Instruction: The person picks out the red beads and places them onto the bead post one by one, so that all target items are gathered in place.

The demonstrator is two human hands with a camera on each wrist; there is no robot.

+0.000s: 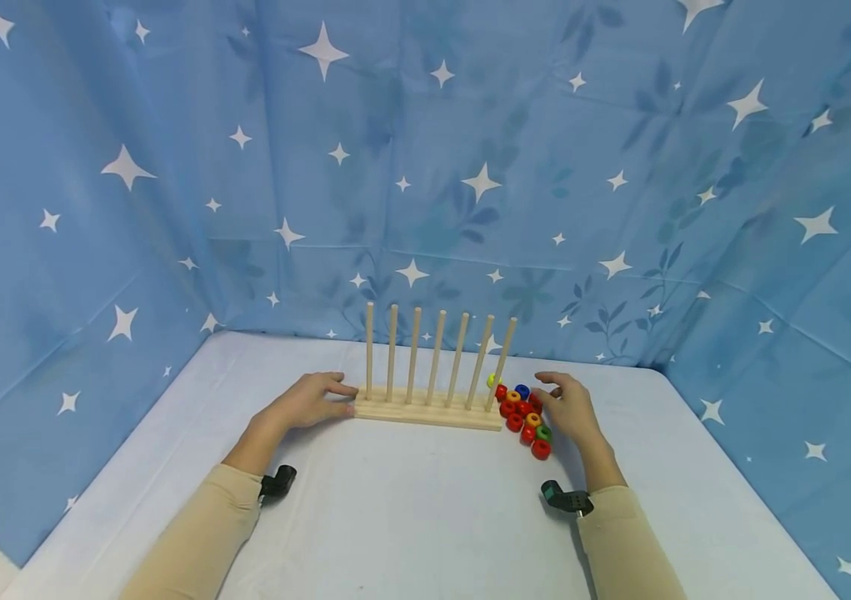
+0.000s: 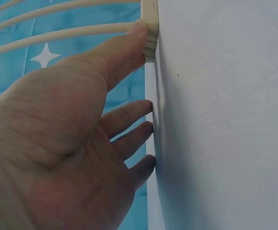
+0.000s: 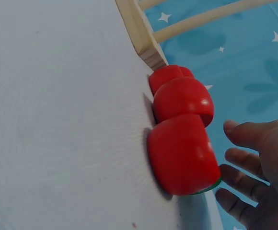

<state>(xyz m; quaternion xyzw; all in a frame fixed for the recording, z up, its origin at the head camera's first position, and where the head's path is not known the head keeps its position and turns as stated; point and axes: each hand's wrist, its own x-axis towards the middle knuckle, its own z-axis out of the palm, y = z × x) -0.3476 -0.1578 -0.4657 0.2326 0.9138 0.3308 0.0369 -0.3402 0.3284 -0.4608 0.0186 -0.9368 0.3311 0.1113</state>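
A wooden peg rack [image 1: 425, 410], its flat base carrying a row of several upright bare dowels, stands on the white-covered table. At its left end my left hand [image 1: 311, 400] holds the base between thumb and index finger; the other fingers spread loosely in the left wrist view, their tips near the cloth. Just right of the rack lies a cluster of round wooden beads [image 1: 541, 450], mostly red, with some orange, blue, green and yellow. My right hand [image 1: 569, 410] is beside the cluster's right edge, fingers relaxed and apart, gripping nothing. Whether its fingertips touch a bead is unclear.
The white tablecloth [image 1: 395, 517] spreads in front of the rack. Blue curtains [image 1: 425, 208] with white stars rise behind the table and along both sides. A dark wrist camera [image 1: 278, 483] sits at the left sleeve, another camera [image 1: 563, 497] at the right.
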